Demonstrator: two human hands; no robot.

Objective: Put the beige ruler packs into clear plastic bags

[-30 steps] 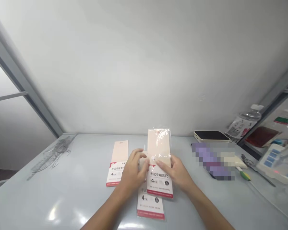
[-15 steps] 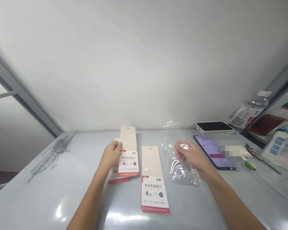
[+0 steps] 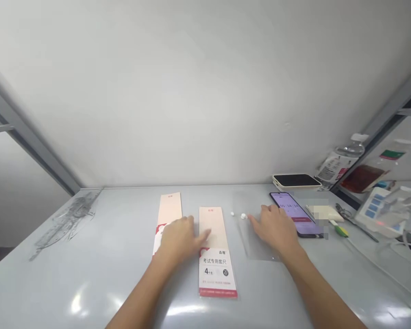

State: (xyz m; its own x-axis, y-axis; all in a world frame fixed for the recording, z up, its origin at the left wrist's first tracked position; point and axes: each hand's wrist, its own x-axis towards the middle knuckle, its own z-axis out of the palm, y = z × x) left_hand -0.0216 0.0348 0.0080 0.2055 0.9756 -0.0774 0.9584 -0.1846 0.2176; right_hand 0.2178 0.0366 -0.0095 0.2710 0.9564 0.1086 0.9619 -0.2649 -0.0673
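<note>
A pink-and-white ruler-set packet [image 3: 217,272] with a red bottom band lies upright in the middle of the table. My left hand [image 3: 180,237] rests over a second ruler-set packet [image 3: 170,208] to its left, hiding much of the lower part. Its thumb stretches out over the middle packet, and the hand looks open. To the right, my right hand [image 3: 276,228] lies open on a clear plastic bag [image 3: 262,251], thumb apart. Near that thumb sits a small white round piece [image 3: 243,216], with a smaller white bit [image 3: 232,214] beside it.
A lit phone [image 3: 294,208] lies just beyond my right hand, with a dark-screened device [image 3: 296,181] behind it. Bottles [image 3: 340,160], a cable [image 3: 363,249] and a plastic case [image 3: 380,212] crowd the right. Crumpled clear film [image 3: 68,219] lies at the left; a wall rises behind.
My left hand has let go of the packet it held and moved right and slightly down, thumb spread. The left packets now lie together on the table. My right hand has lowered and flattened the bag.
</note>
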